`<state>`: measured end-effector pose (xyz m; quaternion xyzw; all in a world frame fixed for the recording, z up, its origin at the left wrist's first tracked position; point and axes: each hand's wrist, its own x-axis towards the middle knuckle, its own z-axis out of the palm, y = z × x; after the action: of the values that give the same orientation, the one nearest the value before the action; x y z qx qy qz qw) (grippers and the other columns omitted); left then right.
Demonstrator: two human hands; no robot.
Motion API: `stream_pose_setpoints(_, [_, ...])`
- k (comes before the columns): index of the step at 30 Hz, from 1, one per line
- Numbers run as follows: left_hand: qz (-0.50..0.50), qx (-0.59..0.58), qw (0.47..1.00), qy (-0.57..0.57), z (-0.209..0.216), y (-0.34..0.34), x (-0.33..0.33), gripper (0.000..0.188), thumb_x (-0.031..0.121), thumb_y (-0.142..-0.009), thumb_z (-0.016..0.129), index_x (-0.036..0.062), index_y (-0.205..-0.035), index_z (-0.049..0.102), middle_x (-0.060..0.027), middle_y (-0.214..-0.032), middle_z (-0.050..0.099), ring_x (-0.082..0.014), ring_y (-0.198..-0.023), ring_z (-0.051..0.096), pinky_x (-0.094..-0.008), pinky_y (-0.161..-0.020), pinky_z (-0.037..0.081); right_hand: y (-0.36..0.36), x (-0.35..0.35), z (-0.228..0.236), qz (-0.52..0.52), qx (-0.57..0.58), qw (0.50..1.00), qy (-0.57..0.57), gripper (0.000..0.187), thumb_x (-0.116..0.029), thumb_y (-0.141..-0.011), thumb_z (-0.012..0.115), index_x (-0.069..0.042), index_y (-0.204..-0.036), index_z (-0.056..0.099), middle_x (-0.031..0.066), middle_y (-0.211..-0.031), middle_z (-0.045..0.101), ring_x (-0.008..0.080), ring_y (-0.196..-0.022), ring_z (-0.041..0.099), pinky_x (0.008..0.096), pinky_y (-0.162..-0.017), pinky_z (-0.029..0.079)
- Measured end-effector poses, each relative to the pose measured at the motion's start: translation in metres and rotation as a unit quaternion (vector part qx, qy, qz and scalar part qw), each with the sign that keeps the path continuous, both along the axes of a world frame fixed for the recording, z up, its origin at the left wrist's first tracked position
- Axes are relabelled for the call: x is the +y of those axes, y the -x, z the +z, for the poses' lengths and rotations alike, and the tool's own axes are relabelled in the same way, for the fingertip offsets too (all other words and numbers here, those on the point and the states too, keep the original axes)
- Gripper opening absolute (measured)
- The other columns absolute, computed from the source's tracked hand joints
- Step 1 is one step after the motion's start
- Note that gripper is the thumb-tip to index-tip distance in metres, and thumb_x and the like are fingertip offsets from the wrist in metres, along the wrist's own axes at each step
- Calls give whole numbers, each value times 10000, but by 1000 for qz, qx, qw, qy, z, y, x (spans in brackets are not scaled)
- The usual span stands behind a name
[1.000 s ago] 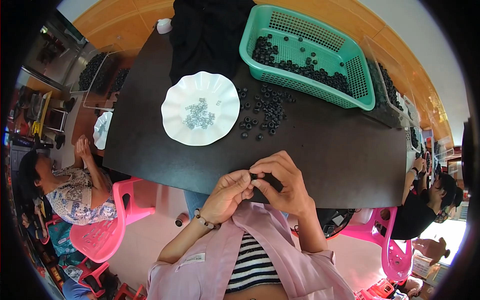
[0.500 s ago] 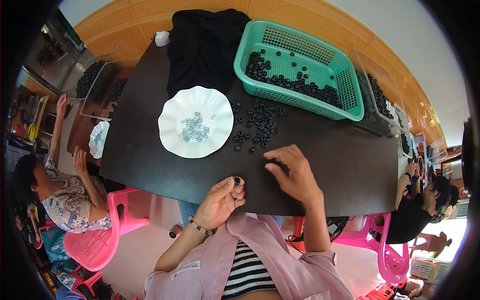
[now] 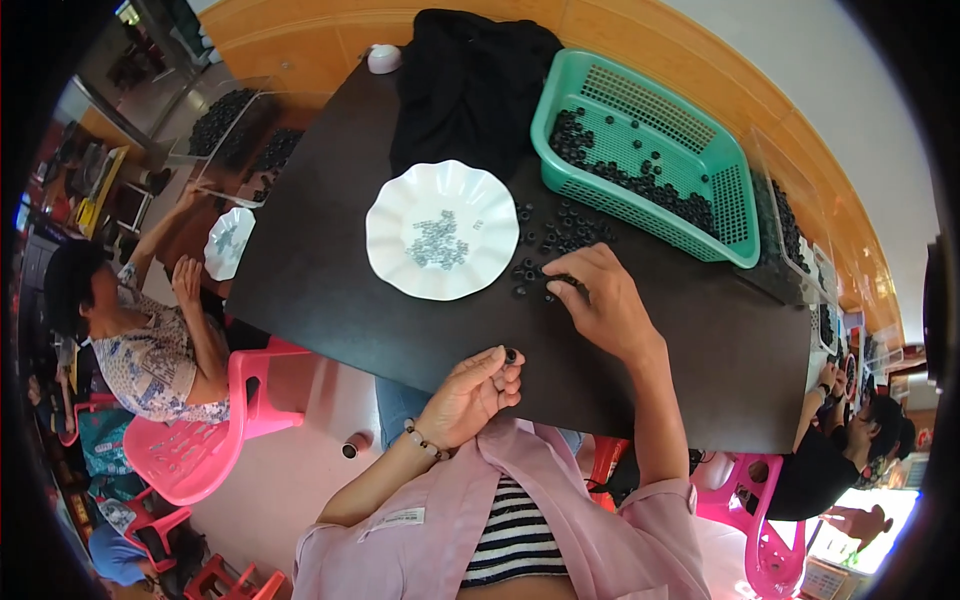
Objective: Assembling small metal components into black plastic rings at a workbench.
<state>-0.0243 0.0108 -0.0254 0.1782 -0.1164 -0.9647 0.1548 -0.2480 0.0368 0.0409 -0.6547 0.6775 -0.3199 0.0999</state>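
Observation:
My left hand (image 3: 465, 402), raised at the near table edge, pinches a small round black piece (image 3: 511, 356) with a hole in it between thumb and fingertips. At the near side of a loose pile of small black pieces (image 3: 570, 232), my right hand (image 3: 612, 308) has thumb and forefinger closed together; whatever lies between them is too small to make out. Left of the pile stands a white plate (image 3: 390, 230) with a wavy rim, holding many tiny clear bits (image 3: 440, 243). Behind the pile, a green plastic basket (image 3: 610, 200) contains many more black pieces.
A black cloth (image 3: 465, 90) and a small white object (image 3: 383, 59) lie at the table's far side. Clear bins of black pieces stand at left (image 3: 235, 150) and right (image 3: 785, 230). People sit at both sides, with a pink chair (image 3: 235, 430) at left.
My right hand has moved forward to the pile and its fingers have closed in. My left hand still holds the black piece. The view has shifted, so the table sits farther right.

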Motion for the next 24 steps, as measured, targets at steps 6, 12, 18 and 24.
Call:
stream_pose_setpoints(6, [24,-3,999,47,-4,-12,1,270,267,-994,517,15,-1042,600,6,-810,537,-82,-755,518,-260,-713,456,-12,-55,-8,83,20,995,55,132,-13,-781,653,-41,-910,662,96,-851,634,288,-829,545,375,-747,452])
stream_pose_setpoints(12, [37,15,999,13,-2,-14,-3,267,261,-996,513,13,-1033,603,0,-808,537,-88,-743,511,-261,-706,454,-10,-96,-21,55,74,995,32,157,-27,-776,661,-61,-927,686,98,-848,638,295,-844,552,380,-746,466])
stream_pose_setpoints(18, [39,21,999,14,-6,-13,-5,261,258,-1001,494,15,-1031,582,-18,-816,532,-113,-768,520,-282,-708,447,-21,-115,-32,75,99,992,38,158,-57,-750,692,-67,-907,702,101,-833,639,296,-868,569,387,-755,489])
stream_pose_setpoints(24, [31,20,999,19,-5,-13,-5,254,251,-1004,488,15,-1033,579,-21,-827,537,-114,-771,523,-288,-714,452,-23,-118,-37,58,159,986,6,86,-97,-757,701,-79,-840,695,86,-785,642,277,-815,573,376,-708,474])
